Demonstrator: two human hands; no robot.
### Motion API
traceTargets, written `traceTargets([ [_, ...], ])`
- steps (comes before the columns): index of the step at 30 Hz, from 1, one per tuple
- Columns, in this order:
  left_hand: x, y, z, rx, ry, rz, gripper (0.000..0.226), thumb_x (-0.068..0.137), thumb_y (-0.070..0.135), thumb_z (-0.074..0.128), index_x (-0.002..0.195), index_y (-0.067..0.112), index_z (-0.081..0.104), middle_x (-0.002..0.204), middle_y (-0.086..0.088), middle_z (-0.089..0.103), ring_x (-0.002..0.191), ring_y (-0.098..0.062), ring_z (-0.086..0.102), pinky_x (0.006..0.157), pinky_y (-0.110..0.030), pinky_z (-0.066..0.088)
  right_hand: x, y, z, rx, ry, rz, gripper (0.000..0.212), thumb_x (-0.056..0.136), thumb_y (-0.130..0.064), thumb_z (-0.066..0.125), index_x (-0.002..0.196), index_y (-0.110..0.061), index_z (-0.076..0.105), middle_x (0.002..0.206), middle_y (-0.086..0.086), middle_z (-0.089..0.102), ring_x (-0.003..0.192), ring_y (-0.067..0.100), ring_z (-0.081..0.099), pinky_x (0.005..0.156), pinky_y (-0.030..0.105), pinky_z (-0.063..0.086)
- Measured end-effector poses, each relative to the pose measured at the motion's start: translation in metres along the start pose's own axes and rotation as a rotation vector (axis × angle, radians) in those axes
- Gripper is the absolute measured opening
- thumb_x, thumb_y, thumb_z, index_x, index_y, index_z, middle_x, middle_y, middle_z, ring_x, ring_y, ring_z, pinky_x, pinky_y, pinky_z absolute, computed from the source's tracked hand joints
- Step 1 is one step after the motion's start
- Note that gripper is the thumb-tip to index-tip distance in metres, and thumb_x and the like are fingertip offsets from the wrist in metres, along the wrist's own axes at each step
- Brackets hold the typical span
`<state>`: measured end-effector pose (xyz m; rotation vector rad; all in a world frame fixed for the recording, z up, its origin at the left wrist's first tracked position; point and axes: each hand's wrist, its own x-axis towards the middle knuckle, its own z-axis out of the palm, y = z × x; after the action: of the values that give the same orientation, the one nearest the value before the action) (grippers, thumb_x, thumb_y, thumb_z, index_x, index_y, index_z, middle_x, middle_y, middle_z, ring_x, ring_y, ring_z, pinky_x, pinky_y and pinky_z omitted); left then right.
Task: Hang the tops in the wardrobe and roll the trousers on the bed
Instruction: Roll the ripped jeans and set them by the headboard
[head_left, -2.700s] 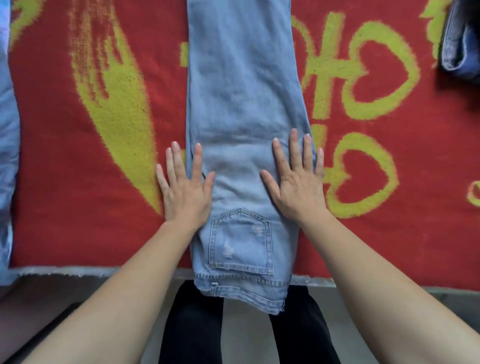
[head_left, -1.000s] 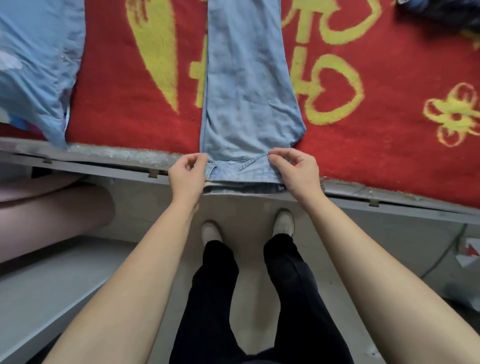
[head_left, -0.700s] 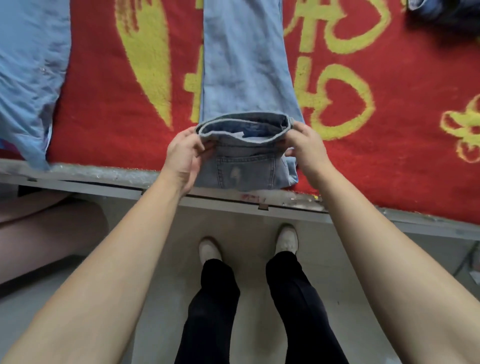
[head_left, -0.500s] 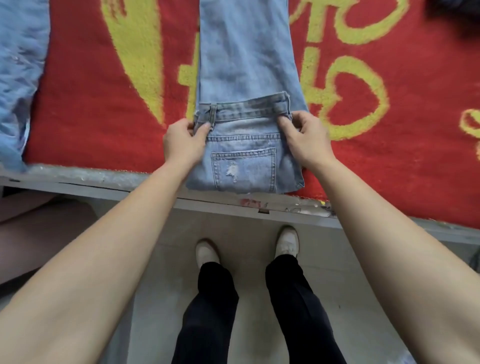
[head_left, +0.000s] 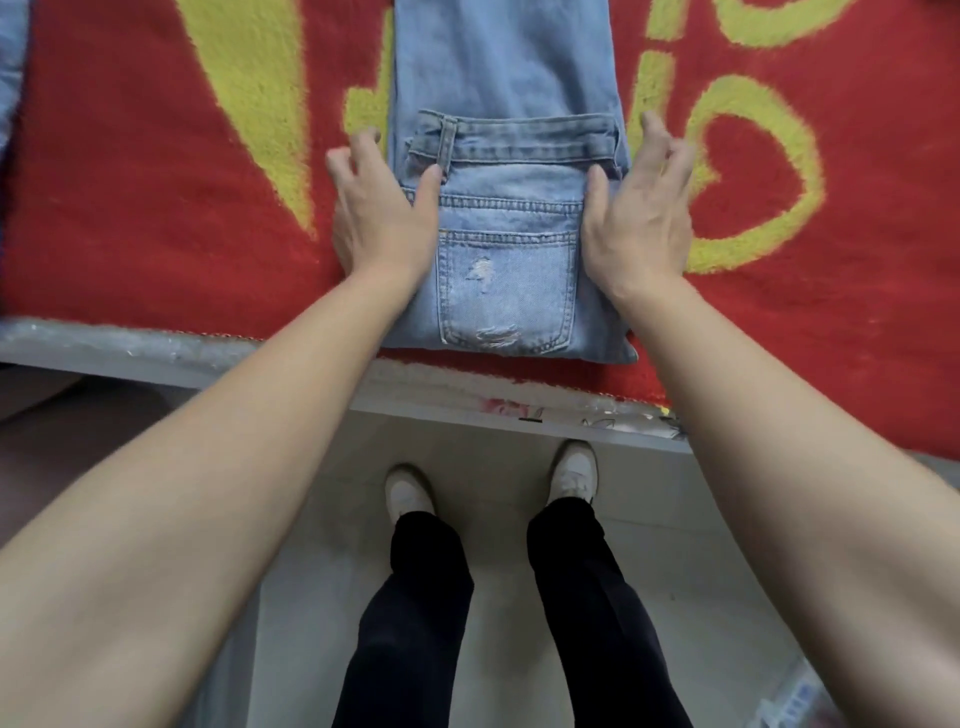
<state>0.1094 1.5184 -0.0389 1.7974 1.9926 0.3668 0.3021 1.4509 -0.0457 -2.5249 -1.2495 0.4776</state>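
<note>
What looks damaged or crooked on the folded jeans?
The jeans have two frayed rips on the back pocket, one mid-pocket, one near its bottom seam. The fold lies fairly straight between the left hand and right hand.

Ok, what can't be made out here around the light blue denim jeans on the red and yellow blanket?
Head view only.
Light blue denim jeans: legs cut off by the top edge.
Left hand and right hand: fingertips motion-blurred; contact unclear.
Pale blue cloth: cropped by the left edge.
</note>
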Motion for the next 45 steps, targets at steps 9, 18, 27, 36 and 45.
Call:
traceTargets([
  [9, -0.055, -0.047, 0.022, 0.372, -0.363, 0.429, 0.061, 0.103, 0.051, 0.017, 0.158, 0.028, 0.005, 0.165, -0.004, -0.010, 0.151, -0.021, -0.013, 0.120, -0.055, 0.000, -0.084, 0.020, 0.035, -0.385, -0.178, -0.391, 0.063, 0.104, -0.052, 0.021, 0.159, -0.025, 0.011, 0.166, 0.013, -0.001, 0.153, 0.035, -0.003, 0.121, 0.056, 0.009],
  [18, -0.079, -0.065, -0.005, 0.407, -0.471, 0.730, 0.093, 0.076, 0.048, 0.045, 0.156, 0.010, 0.016, 0.163, -0.021, -0.001, 0.149, -0.043, -0.005, 0.115, -0.067, 0.008, -0.098, 0.043, 0.010, -0.388, -0.266, -0.628, 0.103, 0.072, -0.056, 0.055, 0.157, -0.010, 0.020, 0.163, 0.026, 0.005, 0.149, 0.049, 0.000, 0.116, 0.066, 0.008],
  [27, -0.075, -0.043, -0.013, 0.496, -0.544, 0.621, 0.086, 0.081, 0.000, 0.062, 0.153, 0.008, 0.017, 0.164, -0.014, 0.003, 0.149, -0.040, -0.003, 0.117, -0.056, 0.021, -0.094, 0.023, -0.006, -0.455, -0.405, -0.550, 0.076, 0.087, -0.014, 0.055, 0.155, -0.005, 0.021, 0.161, 0.027, 0.013, 0.147, 0.051, 0.007, 0.121, 0.053, 0.011],
  [36, -0.131, -0.023, -0.088, 0.472, -0.841, 0.500, 0.074, 0.089, 0.005, 0.053, 0.154, 0.007, 0.018, 0.163, -0.016, 0.009, 0.150, -0.036, 0.006, 0.122, -0.040, 0.008, -0.147, 0.005, -0.082, -0.342, -0.669, -0.490, 0.059, 0.089, -0.029, 0.049, 0.145, -0.014, 0.039, 0.138, 0.008, 0.048, 0.124, 0.034, 0.043, 0.100, 0.046, 0.042],
  [45, -0.155, -0.029, -0.165, 0.383, -1.008, 0.387, 0.055, 0.085, 0.009, 0.049, 0.140, 0.014, 0.045, 0.137, -0.013, 0.040, 0.119, -0.037, 0.051, 0.100, -0.038, 0.042, -0.183, -0.023, -0.142, -0.208, -0.835, -0.319, 0.051, 0.082, -0.028, 0.064, 0.132, -0.025, 0.062, 0.120, 0.010, 0.057, 0.115, 0.031, 0.056, 0.098, 0.033, 0.044],
])
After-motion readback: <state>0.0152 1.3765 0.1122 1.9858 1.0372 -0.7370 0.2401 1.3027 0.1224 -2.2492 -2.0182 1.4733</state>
